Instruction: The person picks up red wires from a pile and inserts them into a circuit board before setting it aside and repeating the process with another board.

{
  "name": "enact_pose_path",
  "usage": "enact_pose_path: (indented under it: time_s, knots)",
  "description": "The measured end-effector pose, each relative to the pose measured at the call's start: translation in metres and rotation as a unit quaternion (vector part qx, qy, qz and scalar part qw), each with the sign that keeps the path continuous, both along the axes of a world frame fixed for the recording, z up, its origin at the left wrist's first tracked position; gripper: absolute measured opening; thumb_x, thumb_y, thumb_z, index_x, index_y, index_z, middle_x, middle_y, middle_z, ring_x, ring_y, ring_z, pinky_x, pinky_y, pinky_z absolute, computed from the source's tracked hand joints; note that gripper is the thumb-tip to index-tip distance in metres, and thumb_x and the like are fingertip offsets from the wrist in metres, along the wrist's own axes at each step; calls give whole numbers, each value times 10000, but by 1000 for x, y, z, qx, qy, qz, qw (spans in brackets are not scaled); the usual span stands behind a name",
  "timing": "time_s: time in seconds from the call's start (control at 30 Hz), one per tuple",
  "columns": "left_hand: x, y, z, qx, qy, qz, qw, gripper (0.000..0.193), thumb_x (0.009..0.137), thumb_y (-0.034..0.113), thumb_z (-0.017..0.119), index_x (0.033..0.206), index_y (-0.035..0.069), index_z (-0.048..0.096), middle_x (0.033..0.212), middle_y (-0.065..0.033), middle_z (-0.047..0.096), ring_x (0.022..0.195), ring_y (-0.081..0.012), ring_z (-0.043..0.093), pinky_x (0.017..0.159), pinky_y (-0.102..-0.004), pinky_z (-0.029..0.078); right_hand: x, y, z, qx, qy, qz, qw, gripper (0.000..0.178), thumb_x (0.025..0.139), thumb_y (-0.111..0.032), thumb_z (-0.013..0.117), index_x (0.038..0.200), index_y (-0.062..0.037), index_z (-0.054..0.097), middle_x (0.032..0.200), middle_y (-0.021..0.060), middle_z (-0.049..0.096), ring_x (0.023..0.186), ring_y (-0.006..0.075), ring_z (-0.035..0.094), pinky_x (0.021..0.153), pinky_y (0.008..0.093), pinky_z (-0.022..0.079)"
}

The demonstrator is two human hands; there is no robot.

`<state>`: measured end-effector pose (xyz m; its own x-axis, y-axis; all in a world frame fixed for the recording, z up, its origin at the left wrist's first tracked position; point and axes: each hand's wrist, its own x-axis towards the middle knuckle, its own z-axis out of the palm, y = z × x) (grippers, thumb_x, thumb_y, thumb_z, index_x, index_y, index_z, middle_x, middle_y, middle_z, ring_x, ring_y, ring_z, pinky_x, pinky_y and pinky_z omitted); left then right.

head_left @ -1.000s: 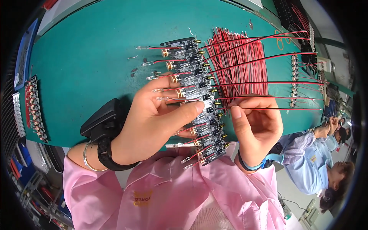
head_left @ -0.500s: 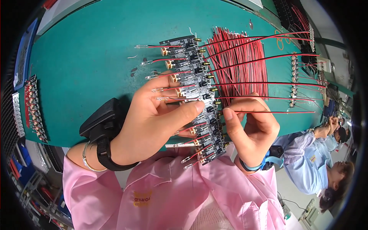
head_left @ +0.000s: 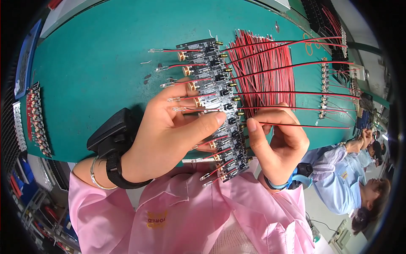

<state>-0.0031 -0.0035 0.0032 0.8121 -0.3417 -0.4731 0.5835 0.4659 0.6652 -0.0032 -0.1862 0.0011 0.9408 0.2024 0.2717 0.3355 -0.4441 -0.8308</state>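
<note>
My left hand (head_left: 169, 122) grips a long strip of joined black circuit boards (head_left: 213, 78), thumb across the top and fingers underneath. Short red-and-black leads tipped with clear LEDs (head_left: 177, 109) stick out from the strip's left side. Between thumb and forefinger, my right hand (head_left: 277, 139) pinches a red-and-black wire (head_left: 304, 125) close to the strip's right edge. The pinched wire end is hidden by the fingertips. Several similar long wires reach rightward from the boards above that hand. Beneath them lies a thick bundle of red-and-black wires (head_left: 266, 72).
The green table mat (head_left: 97, 72) spreads under everything. Another populated board strip (head_left: 40, 120) lies at the far left, and a narrow one (head_left: 324, 86) at the right. Yellow rubber bands (head_left: 309, 47) lie near the back right. A co-worker in a blue coat (head_left: 338, 180) sits at the right.
Both hands keep their grips almost unmoved. The free end of the pinched wire has dipped slightly, and the long wires at the right have shifted a little.
</note>
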Motion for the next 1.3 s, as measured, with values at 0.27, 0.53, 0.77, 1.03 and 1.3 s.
enact_pose_path:
  time_s: [0.27, 0.53, 0.77, 1.03, 1.3]
  knots:
    - [-1, 1, -2, 3, -6, 0, 1000, 281, 783, 40, 581, 1041, 2, 477, 939, -57, 578, 782, -114, 583, 602, -265, 541, -2, 6, 4, -32, -6, -24, 999, 132, 589, 48, 670, 673, -8, 585, 667, 65, 578, 558, 151, 483, 506, 247, 375]
    - [-2, 0, -1, 14, -12, 8, 1000, 291, 780, 33, 582, 1049, 4, 476, 955, -68, 570, 794, -115, 581, 605, -267, 543, -3, 10, 9, -74, -36, -32, 996, 137, 577, 47, 671, 647, -17, 571, 623, 67, 551, 563, 201, 512, 542, 279, 393]
    - [-2, 1, -3, 8, -22, 0, 1000, 301, 778, 26, 580, 1058, 3, 473, 961, -78, 568, 804, -123, 583, 611, -270, 546, -2, 10, 9, -92, -50, -15, 994, 152, 565, 45, 672, 652, -29, 572, 629, 64, 554, 563, 201, 514, 539, 278, 393]
    - [-1, -2, 0, 3, -20, -2, 1000, 301, 778, 23, 578, 1059, 5, 472, 962, -73, 566, 802, -127, 586, 607, -268, 547, -2, 5, 7, -82, -56, 2, 995, 115, 622, 57, 605, 675, 11, 514, 652, 67, 519, 567, 135, 430, 530, 240, 330]
    - [-3, -1, -1, 16, -26, 6, 1000, 301, 781, 19, 573, 1061, 5, 464, 946, -65, 565, 807, -129, 584, 600, -262, 545, -3, 8, 9, -91, -38, -31, 995, 152, 562, 36, 657, 647, -39, 555, 623, 53, 548, 554, 202, 497, 529, 280, 391]
